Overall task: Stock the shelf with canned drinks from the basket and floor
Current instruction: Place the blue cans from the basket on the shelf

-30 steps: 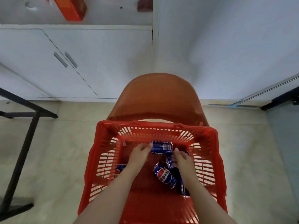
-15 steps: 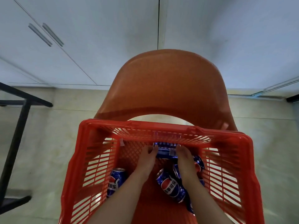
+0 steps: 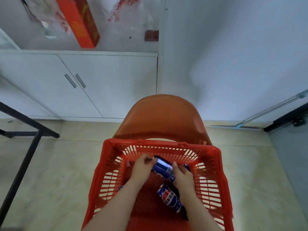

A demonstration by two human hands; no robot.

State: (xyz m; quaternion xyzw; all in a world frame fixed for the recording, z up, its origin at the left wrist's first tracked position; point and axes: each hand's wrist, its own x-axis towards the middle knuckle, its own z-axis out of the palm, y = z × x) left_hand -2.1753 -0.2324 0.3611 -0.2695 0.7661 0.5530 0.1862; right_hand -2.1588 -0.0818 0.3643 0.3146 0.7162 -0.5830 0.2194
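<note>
A red plastic basket [image 3: 106, 164] sits on an orange chair [image 3: 160, 117]. Inside it lie blue cola cans. Both hands reach into the basket and hold the same can [image 3: 162, 165], which lies on its side and tilts up at its far end. My left hand [image 3: 142, 166] grips its left end and my right hand [image 3: 182, 175] grips its right end. Another blue can [image 3: 170, 198] lies loose on the basket floor beside my right forearm. A further can [image 3: 120, 188] peeks out left of my left forearm. The shelf [image 3: 78, 52] runs above the white cabinet.
A red box [image 3: 80, 20] leans on the shelf at upper left. White cabinet doors [image 3: 103, 85] with two handles stand behind the chair. A black metal frame [image 3: 25, 157] stands on the tiled floor at left. A grey wall fills the right.
The view pulled back and up, so the shelf shows again. Both hands have raised the can a little from the basket floor and its far end now tilts up.
</note>
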